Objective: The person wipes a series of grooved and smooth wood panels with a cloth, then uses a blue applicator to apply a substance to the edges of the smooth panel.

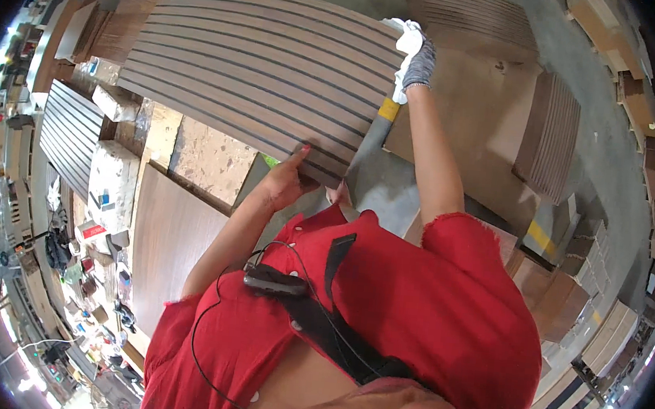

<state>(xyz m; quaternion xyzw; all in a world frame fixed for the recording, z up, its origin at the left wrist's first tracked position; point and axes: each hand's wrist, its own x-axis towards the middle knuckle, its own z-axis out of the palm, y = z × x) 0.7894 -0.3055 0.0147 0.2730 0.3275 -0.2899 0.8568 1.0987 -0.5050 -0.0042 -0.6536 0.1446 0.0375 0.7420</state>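
A long wood-brown panel with dark parallel grooves [254,58] stretches across the upper middle, tilted down toward the right. Bare, my left hand [290,182] grips its near edge close to the right corner, with a red-nailed finger on top and the others partly hidden under the edge. My right hand [420,64], in a grey knitted glove, is closed on a white cloth [408,44]. That cloth lies against the panel's right end, near the far corner.
Brown boards [174,222] lean at the left beside a cluttered bench [112,178]. Another grooved panel [72,135] lies there. To the right is a large cardboard-brown sheet [475,124] with grooved panels [547,138] around it. Yellow floor tape [543,237] shows beyond.
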